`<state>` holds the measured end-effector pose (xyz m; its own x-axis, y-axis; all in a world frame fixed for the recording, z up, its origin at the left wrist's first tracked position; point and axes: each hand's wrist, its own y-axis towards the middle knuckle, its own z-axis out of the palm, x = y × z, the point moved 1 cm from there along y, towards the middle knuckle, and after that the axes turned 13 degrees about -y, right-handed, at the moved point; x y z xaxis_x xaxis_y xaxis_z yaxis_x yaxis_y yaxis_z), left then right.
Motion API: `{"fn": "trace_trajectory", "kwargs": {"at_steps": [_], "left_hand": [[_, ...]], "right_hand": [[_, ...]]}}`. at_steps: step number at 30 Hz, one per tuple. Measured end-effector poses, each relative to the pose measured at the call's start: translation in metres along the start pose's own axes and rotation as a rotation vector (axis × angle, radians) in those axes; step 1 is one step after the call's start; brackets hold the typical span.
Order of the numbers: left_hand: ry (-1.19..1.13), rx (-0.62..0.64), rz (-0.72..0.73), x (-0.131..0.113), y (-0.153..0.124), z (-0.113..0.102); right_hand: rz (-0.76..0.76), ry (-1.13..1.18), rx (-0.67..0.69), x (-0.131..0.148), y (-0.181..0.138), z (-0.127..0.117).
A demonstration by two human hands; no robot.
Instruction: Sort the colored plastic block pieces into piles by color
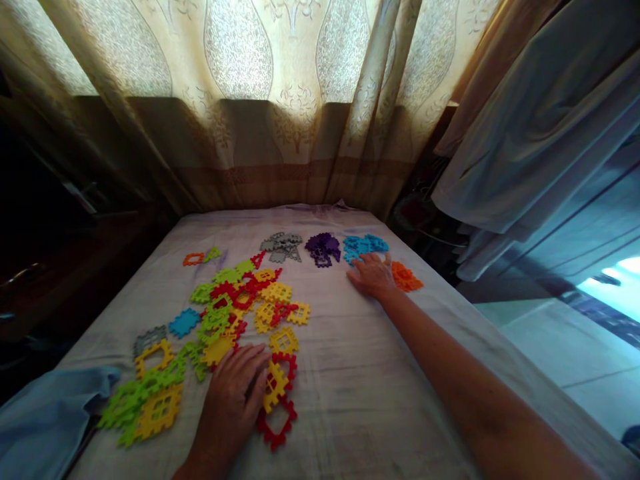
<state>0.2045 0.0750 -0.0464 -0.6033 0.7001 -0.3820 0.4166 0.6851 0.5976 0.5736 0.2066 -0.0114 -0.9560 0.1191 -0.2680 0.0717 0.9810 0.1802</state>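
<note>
Flat plastic interlocking tiles lie on a cloth-covered table (350, 373). A mixed heap of green, yellow and red tiles (235, 303) spreads over the left half. My left hand (235, 393) rests flat and open on the near edge of that heap, touching a yellow tile (276, 385) and a red one (277, 427). At the far side sit sorted piles: grey (283, 247), purple (323, 248), blue (364, 245) and orange (406, 277). My right hand (373, 275) lies palm down, fingers spread, between the blue and orange piles, its fingertips at the blue pile.
A patterned curtain (280, 100) hangs just behind the table. A blue cloth (45, 413) lies at the near left corner. Grey fabric (540, 120) drapes at the right, with pale floor (560, 347) below. Dark furniture stands at the left.
</note>
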Motion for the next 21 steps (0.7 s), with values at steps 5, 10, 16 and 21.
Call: {"fn": "trace_trajectory", "kwargs": {"at_steps": [5,10,16,21], "left_hand": [[0.020,0.021,0.002,-0.001,0.000,-0.001],[0.019,0.017,0.005,-0.001,0.001,-0.001],[-0.010,0.014,-0.008,0.000,0.001,0.001],[-0.057,0.047,-0.059,-0.002,0.001,0.002]], "right_hand": [[0.029,0.015,0.051,0.003,0.016,0.009],[0.075,0.009,0.109,-0.004,0.029,0.008],[-0.004,0.034,0.012,0.024,-0.014,-0.007],[-0.115,0.109,-0.031,0.052,-0.067,-0.018]]}}
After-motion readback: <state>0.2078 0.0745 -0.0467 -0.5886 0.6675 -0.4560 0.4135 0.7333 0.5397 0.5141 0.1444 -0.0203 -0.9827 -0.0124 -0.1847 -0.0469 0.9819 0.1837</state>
